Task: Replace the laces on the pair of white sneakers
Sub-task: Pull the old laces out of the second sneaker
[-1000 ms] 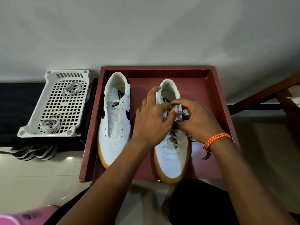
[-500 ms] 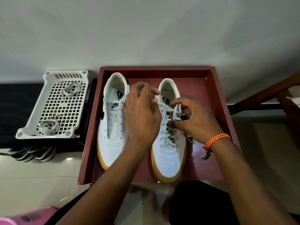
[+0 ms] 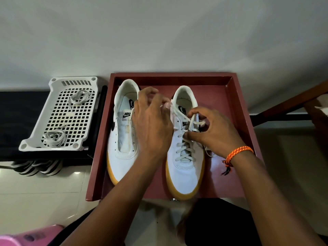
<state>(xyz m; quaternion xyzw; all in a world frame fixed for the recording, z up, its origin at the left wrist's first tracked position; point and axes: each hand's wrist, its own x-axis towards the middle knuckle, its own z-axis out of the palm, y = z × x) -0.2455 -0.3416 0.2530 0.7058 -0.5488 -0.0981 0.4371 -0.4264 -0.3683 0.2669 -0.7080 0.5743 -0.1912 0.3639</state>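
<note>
— Where is the lace (image 3: 179,114)?
— Threaded up the shoe (image 3: 184,167) at the tray's (image 3: 230,107) three o'clock side; soft, light, slippery. The left hand (image 3: 152,126) pinches one end, and the right hand (image 3: 211,134) pinches the other.
— Best hold?
— Probably near the stiff tips.

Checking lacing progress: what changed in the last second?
Left hand rose from the right sneaker's eyelets toward its collar, drawing the lace end up and left. Right hand stays pinching the lace. Left sneaker, tray, basket unchanged.
</note>
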